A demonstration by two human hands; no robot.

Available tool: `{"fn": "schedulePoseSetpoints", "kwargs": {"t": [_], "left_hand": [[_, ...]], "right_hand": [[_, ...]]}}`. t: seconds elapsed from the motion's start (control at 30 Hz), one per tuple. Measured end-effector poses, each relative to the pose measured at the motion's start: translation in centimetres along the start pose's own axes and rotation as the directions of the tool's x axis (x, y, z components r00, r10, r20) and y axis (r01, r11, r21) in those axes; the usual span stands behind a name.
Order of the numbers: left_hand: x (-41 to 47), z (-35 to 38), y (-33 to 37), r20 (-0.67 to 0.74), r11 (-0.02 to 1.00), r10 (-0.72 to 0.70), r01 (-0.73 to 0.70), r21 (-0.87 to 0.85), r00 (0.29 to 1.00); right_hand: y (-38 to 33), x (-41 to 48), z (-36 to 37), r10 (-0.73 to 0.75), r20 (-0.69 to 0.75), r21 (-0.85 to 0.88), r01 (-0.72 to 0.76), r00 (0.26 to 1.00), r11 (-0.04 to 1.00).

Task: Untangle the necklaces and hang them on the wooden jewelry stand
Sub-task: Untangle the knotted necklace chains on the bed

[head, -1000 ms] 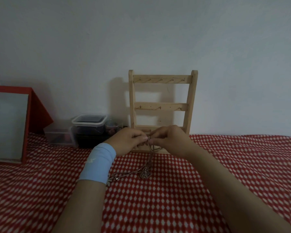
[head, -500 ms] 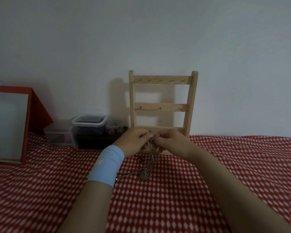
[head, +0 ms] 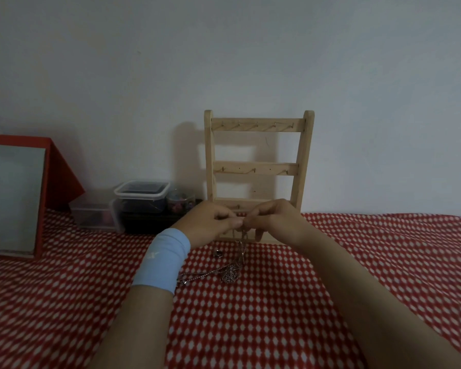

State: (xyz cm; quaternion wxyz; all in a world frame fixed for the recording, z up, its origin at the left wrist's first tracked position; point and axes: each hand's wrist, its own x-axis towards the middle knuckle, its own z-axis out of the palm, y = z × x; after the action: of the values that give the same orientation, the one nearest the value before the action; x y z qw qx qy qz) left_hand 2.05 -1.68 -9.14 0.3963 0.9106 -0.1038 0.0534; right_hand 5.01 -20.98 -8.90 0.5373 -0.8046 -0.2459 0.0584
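**At the foot of the stand: knot in hand, every visible hook bare**

Low in front of the wooden jewelry stand [head: 256, 168], the person's left hand [head: 210, 222] and right hand [head: 274, 222] meet fingertip to fingertip. Each pinches a short stretch of fine chain between thumb and curled fingers. From that pinch the strands drop to the necklaces [head: 230, 274], which lie in a small silvery heap on the red-and-white cloth [head: 250, 328] just beside the left wrist.

By the look of it the task is at its early stage. The chains are bunched together, none appears freed, and nothing hangs from the 2 upper rails. The lowest of the 3 rails is partly hidden behind the hands, so its hooks cannot be judged. Separating the strands and all the hanging appear to remain.

The stand is pale, unfinished wood, ladder-shaped, with thin metal hooks along flat rails. The chains are slender, glinting metal, limp and prone to snagging. The cloth looks soft and faintly rumpled. A small ring-like piece [head: 218, 253] rests near the heap, and a light blue wristband [head: 163, 259], smooth and stretchy, wraps the left wrist.
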Motion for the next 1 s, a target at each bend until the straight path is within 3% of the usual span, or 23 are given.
{"fn": "schedulePoseSetpoints", "kwargs": {"t": [0.13, 0.3, 0.5, 0.67, 0.83, 0.9, 1.0], "left_hand": [[0.1, 0.2, -0.3, -0.021, 0.994, -0.005, 0.007, 0.109, 1.000], [0.1, 0.4, -0.5, -0.067, 0.997, -0.009, 0.014, 0.082, 0.998], [0.2, 0.3, -0.3, -0.084, 0.999, -0.053, 0.052, -0.017, 0.995], [0.2, 0.1, -0.6, -0.028, 0.991, -0.103, 0.105, 0.080, 0.994], [0.3, 0.1, -0.9, -0.003, 0.992, -0.127, 0.127, -0.004, 0.992], [0.3, 0.0, -1.0, 0.002, 0.991, -0.132, 0.132, -0.006, 0.991], [0.4, -0.1, -1.6, 0.039, 0.988, -0.148, 0.146, 0.047, 0.988]], "right_hand": [[0.3, 0.1, 0.3, 0.030, -0.066, -0.020, -0.031, 0.997, 0.999], [1.0, 0.6, 0.5, 0.026, -0.155, 0.049, -0.018, 0.988, 0.999], [1.2, 0.5, 1.0, 0.057, 0.039, 0.155, -0.062, 0.998, 0.986], [1.3, 1.1, 1.2, 0.123, 0.129, 0.359, -0.162, 0.984, 0.919], [1.2, 0.7, 1.1, 0.040, 0.074, 0.189, -0.053, 0.996, 0.980], [1.1, 0.5, 0.9, -0.018, 0.103, 0.297, -0.013, 0.995, 0.955], [0.5, 0.5, 0.5, -0.064, 0.123, 0.555, -0.015, 0.990, 0.832]]}}
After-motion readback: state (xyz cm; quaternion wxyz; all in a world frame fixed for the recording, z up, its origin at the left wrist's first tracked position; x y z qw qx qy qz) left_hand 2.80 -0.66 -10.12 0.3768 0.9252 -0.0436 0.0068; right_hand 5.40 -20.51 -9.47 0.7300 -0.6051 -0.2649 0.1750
